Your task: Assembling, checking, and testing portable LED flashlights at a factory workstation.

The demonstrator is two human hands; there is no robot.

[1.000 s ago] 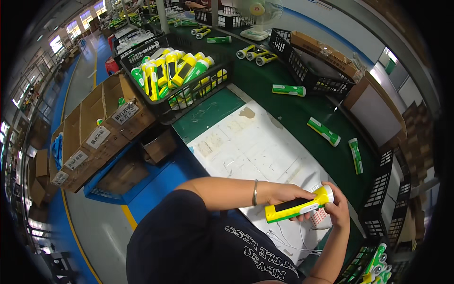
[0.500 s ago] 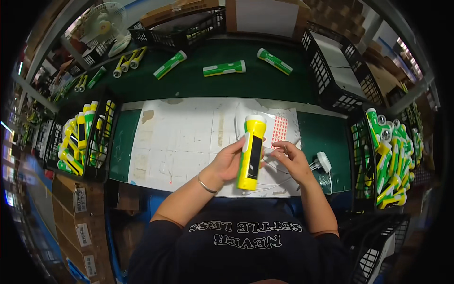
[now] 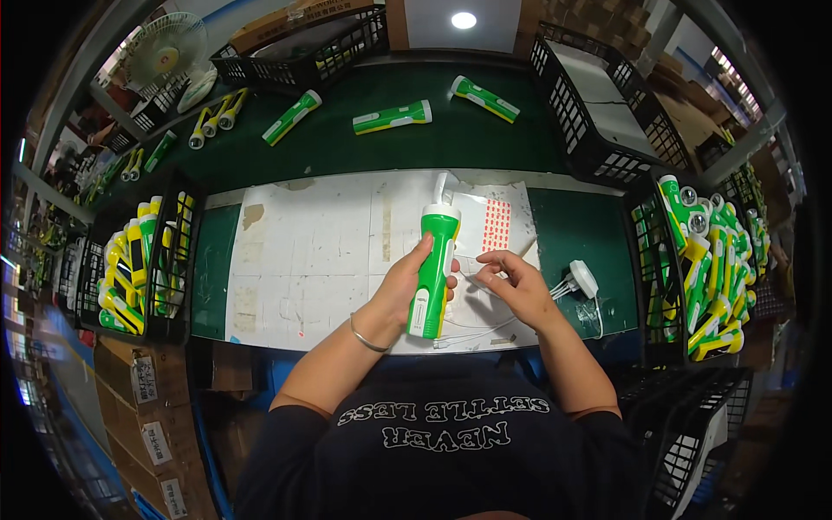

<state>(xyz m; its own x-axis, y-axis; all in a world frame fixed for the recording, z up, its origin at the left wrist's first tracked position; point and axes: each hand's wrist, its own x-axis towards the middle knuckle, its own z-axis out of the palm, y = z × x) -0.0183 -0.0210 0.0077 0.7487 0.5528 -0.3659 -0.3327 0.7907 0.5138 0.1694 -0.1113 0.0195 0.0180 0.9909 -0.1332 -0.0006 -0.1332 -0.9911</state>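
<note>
The left hand point(image 3: 401, 282) grips a long, white-headed, green-and-yellow plastic flashlight point(image 3: 433, 269), probably light, stiff and smooth, best held mid-barrel. Beside it, the right hand point(image 3: 522, 290) curls, any hold unclear.

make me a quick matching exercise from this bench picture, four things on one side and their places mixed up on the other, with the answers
Things
1. flashlight in front of the person's chest
2. red-patterned sheet
3. white cable hub
4. fan

Places
A. on the green part of the tabletop, to the right of the right hand
B. at the upper left of the view
C. in the grip of the left hand
D. over the white part of the tabletop

Right pairs: 1-C, 2-D, 3-A, 4-B
</note>
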